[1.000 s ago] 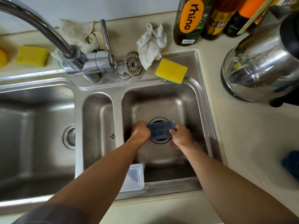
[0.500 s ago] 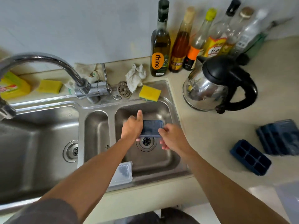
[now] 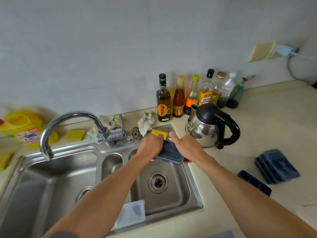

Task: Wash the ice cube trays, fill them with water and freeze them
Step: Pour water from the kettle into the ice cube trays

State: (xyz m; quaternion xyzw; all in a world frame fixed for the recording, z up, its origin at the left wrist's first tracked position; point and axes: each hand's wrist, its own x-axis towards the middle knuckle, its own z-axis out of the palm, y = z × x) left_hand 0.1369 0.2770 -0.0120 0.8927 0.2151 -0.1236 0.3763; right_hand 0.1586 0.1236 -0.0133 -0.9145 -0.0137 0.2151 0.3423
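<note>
Both hands hold a dark blue ice cube tray [image 3: 169,152] between them, above the right basin of the sink [image 3: 178,194]. The left hand [image 3: 151,148] curls its fingers round the tray's left edge. The right hand [image 3: 187,150] grips the right side, thumb stretched straight, fingers hidden beneath. A yellow sponge [image 3: 158,133] lies just beyond the left knuckles. A single blue tray [image 3: 253,182] and a stack of blue trays [image 3: 276,166] lie well right of the right hand.

Dark oil bottle [image 3: 163,100], centre frame: orange label reads "rhino". Yellow detergent pack [image 3: 25,129], left edge: "OMO".
</note>
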